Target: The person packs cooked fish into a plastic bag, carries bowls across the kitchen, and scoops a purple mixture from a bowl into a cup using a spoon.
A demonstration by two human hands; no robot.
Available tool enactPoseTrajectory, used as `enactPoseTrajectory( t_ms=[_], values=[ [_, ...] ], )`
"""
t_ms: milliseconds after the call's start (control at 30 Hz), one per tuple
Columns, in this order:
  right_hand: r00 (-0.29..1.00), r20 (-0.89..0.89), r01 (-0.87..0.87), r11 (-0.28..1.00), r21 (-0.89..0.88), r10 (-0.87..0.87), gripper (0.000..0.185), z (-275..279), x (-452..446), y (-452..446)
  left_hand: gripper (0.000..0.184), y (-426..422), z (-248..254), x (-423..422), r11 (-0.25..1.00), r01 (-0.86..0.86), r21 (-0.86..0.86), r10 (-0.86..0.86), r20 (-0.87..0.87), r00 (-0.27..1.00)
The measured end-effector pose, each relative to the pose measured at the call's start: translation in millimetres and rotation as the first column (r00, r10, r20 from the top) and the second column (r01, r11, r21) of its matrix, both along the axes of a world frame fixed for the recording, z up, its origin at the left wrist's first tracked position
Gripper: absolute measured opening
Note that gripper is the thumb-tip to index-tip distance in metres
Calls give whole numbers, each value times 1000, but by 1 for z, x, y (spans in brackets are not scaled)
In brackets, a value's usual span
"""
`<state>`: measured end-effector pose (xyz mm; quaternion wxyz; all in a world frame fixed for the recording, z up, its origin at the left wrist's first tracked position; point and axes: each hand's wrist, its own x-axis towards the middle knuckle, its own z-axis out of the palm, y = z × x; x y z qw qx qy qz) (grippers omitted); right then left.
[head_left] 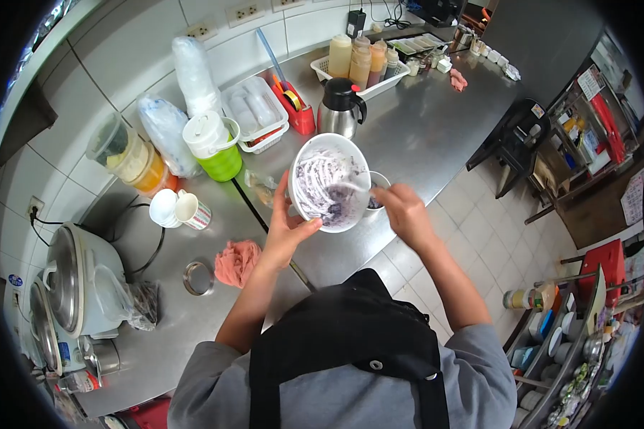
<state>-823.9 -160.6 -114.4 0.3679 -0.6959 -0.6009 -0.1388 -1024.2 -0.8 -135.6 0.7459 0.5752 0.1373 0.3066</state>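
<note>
A white bowl (pixel 309 149), smeared inside with a purple-and-white mash, is tilted toward me above the metal counter. My left hand (pixel 288 232) grips its left rim, thumb on the near side. My right hand (pixel 406 213) is closed around a pale spoon (pixel 347 187) that reaches into the mash; its tip is hard to make out. Partly hidden behind the bowl and my right hand is a white cup (pixel 381 179) with something dark in it. A steel thermos jug (pixel 338 111) with a black top stands just beyond the bowl.
Along the wall stand a green-and-white jug (pixel 218 154), a white basket (pixel 254 107), a red holder (pixel 298 114) and a tray of squeeze bottles (pixel 361 64). To the left are a pink cloth (pixel 237 262), a metal ring (pixel 198 278), cups (pixel 192 211) and rice cookers (pixel 86 279).
</note>
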Motion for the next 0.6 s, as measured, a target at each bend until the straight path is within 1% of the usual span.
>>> enactPoseTrajectory(
  t_ms=[67, 100, 133, 200, 233, 267, 300, 333, 367, 400, 433, 467, 533, 567, 600],
  values=[
    [997, -32, -67, 996, -59, 65, 27, -5, -17, -5, 99, 5, -4, 1, 999, -29, -28, 29, -11, 1000],
    [992, -110, -69, 992, -105, 57, 24, -2, -27, -7, 98, 6, -6, 2, 997, -55, -56, 54, -23, 998],
    [992, -111, -67, 992, -106, 55, 24, 1, -35, -7, 98, 6, -5, 2, 997, -53, -57, 52, -24, 998],
    [935, -354, -106, 980, -170, 40, 21, 3, -46, -5, 97, 6, -4, 2, 988, -78, -131, 62, -124, 990],
    [910, -414, -107, 971, -212, 10, 18, 3, -47, -4, 97, 5, -5, 2, 988, -78, -132, 62, -126, 990],
    [909, -416, -107, 971, -212, 9, 18, -4, -47, -3, 97, 3, -6, 2, 989, -81, -123, 61, -158, 986],
    [744, -666, -123, 969, -214, -53, 19, -16, -48, -2, 96, 2, -7, 2, 990, -83, -113, 61, -188, 980],
    [509, -853, -138, 968, -212, -114, 20, -24, -48, -2, 96, 1, -10, 2, 990, -81, -115, 59, -189, 980],
    [509, -853, -136, 967, -214, -117, 20, -28, -45, -3, 96, 1, -16, 1, 987, -87, -135, 62, -178, 982],
    [191, -970, -178, 966, -185, -151, 19, -31, -42, -4, 96, 1, -21, 0, 983, -93, -158, 66, -169, 983],
    [-149, -973, -207, 968, -144, -177, 19, -34, -39, -6, 96, 1, -25, -2, 982, -94, -162, 66, -171, 983],
    [-149, -972, -208, 967, -147, -180, 19, -36, -35, -7, 93, 1, -28, -4, 977, -107, -187, 70, -194, 979],
    [-359, -929, -197, 980, -19, -90, 16, -38, -25, -9, 91, 1, -30, -7, 970, -117, -213, 70, -216, 974],
    [-277, -958, -161, 986, -34, -78, 16, -35, -20, -8, 93, 1, -31, -10, 965, -126, -230, 76, -215, 974],
    [-159, -985, -100, 994, -49, -64, 19, -30, -15, -8, 95, 1, -33, -12, 960, -136, -246, 83, -215, 973]
  ],
)
